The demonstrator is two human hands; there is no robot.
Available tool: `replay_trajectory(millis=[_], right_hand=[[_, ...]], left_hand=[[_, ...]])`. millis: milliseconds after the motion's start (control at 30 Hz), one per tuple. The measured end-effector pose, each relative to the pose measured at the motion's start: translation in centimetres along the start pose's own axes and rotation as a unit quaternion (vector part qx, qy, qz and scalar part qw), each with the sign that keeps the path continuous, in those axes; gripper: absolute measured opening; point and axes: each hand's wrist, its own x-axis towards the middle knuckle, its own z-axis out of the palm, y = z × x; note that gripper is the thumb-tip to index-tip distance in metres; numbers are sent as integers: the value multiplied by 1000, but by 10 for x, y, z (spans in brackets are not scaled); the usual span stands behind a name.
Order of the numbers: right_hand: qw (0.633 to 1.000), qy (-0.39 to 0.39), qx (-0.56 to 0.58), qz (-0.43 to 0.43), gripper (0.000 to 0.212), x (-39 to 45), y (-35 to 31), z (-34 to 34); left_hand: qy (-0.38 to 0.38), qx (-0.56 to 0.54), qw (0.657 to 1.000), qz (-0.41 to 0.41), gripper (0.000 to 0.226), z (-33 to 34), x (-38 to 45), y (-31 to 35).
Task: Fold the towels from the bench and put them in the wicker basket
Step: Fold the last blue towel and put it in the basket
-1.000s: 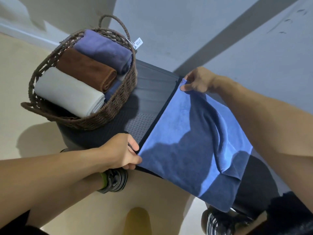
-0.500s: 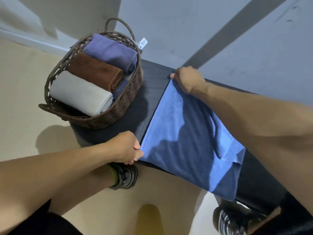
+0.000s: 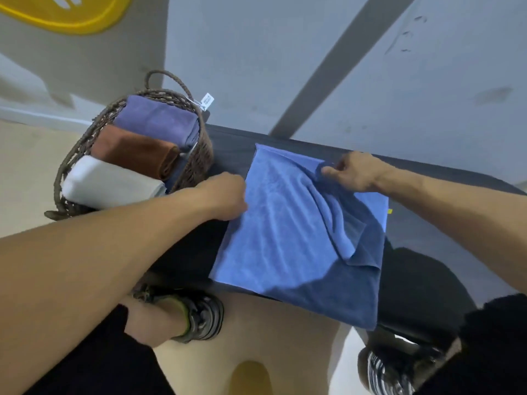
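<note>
Now, head view, your left hand (image 3: 225, 196) pressing the left edge of the folded blue terry towel (image 3: 288, 232) on the dark padded desk (image 3: 231, 146), its grip unclear, your right hand (image 3: 352, 172) pinching a raised fold, brown wicker basket (image 3: 199, 163) just left holding rolled purple towel (image 3: 156, 121), brown towel (image 3: 134, 151), white towel (image 3: 108, 182).

A dark padded table (image 3: 233, 143) crosses the view from upper left to lower right. Beyond it lies a grey-blue floor (image 3: 256, 52), cut by a darker grey stripe (image 3: 336, 69) running diagonally. At the top left a yellow-rimmed marking (image 3: 65, 15) sits on a duller grey patch. A pale line (image 3: 42, 116) separates this from a beige floor (image 3: 25, 166) on the near side. Light falls from above, casting soft shadows under the table. Faint scuffs (image 3: 405, 38) mark the far right.
</note>
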Motion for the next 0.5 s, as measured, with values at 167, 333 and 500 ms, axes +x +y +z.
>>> replay_trajectory(millis=[167, 333, 500], right_hand=[[994, -96, 31, 37, 49, -43, 51, 20], [988, -40, 145, 32, 46, -45, 75, 46], [989, -43, 64, -125, 19, -43, 70, 55]], left_hand=[[104, -60, 991, 57, 21, -40, 77, 20], [90, 30, 991, 96, 21, -39, 127, 14], [70, 16, 993, 98, 18, -44, 141, 17]])
